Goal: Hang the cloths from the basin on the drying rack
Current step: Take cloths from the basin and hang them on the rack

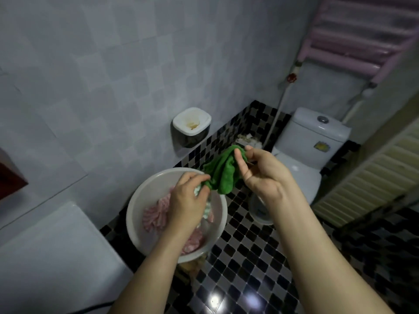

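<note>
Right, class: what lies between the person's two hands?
In the head view, a green cloth spans the gap: the left hand grips its lower end above the basin, the right hand pinches its upper end.

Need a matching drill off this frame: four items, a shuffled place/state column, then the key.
Items:
1. green cloth
2. pink striped cloth
3. basin
4. toilet

Place or state:
A. far right corner, lid down
B. round, under the left hand
C. lying in the basin
D. held up between the left hand and the right hand

Pairs: 1-D, 2-C, 3-B, 4-A
</note>
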Motion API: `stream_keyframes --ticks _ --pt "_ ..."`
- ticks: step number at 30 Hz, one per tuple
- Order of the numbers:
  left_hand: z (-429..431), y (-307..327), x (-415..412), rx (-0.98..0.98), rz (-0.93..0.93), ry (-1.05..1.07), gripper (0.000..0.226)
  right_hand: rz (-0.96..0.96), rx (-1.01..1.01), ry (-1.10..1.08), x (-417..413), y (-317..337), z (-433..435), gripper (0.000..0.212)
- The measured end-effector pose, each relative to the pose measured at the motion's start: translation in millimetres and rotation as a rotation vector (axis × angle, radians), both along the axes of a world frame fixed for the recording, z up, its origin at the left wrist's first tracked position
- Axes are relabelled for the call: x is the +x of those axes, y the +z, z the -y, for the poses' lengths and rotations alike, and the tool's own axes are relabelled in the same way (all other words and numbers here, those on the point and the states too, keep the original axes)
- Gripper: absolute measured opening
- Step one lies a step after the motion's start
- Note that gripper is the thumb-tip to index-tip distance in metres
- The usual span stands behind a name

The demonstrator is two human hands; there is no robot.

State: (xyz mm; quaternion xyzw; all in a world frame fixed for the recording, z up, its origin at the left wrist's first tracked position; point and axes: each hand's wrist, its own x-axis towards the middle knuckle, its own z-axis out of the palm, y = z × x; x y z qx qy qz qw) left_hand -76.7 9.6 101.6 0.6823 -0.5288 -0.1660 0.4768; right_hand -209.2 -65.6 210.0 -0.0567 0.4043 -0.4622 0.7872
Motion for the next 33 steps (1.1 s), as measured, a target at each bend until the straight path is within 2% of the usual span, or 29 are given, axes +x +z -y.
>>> stream_keyframes --ticks 3,5,9,12,15,17,20,22,25,27,30,31,33 --pt "2.7 32.8 -23.7 0.002 -0.269 -0.104 0.015 0.017 -0.047 -0.095 -38.6 12.1 -13.1 0.018" --pt "7.4 52.6 -28.8 -0.015 -0.356 -0.156 0.013 -0.005 -0.033 -0.102 -53.0 12.7 -17.7 0.016" --pt "13.1 99.1 -68.2 -0.020 -0.318 -0.369 0.028 -0.034 -0.061 -0.173 -100.6 7.1 -37.9 0.014" --pt "16.5 122.3 -94.7 0.022 -0.310 -0.466 0.039 -0.150 -0.102 -0.112 -122.6 -1.3 -48.5 0.019" --pt "11.1 129.7 -132.2 0.114 -0.212 -0.541 0.053 -0.525 -0.310 0.214 -163.9 -7.0 -76.1 0.048" --pt "3.3 132.9 -158.7 0.182 -0.095 -0.604 0.056 -0.661 -0.453 0.373 -192.4 -0.9 -102.3 0.061" --pt "-16.7 138.7 -199.0 0.232 0.100 -0.686 0.051 -0.777 -0.645 0.433 -223.0 13.4 -139.9 0.037" --pt "-30.0 143.3 -219.8 0.247 0.119 -0.751 0.052 -1.096 -0.664 0.346 -234.1 14.7 -155.4 0.031" --pt "-48.9 147.8 -244.1 0.263 0.087 -0.862 0.046 -1.686 -0.550 0.195 -258.4 12.0 -183.4 0.024" --pt "-57.7 149.6 -250.8 0.278 0.071 -0.911 0.047 -1.896 -0.477 0.168 -278.4 16.3 -205.1 0.013" --pt "-72.1 146.5 -259.3 0.304 0.063 -0.980 0.047 -1.885 -0.441 0.121 -311.5 26.5 -240.4 0.005" --pt "-73.1 144.8 -258.0 0.310 0.052 -0.987 0.047 -1.801 -0.445 0.117 -317.6 30.0 -243.9 0.007" --pt "-79.4 139.0 -261.0 0.312 0.015 -1.004 0.047 -1.505 -0.439 0.065 -330.2 34.3 -258.0 0.015"
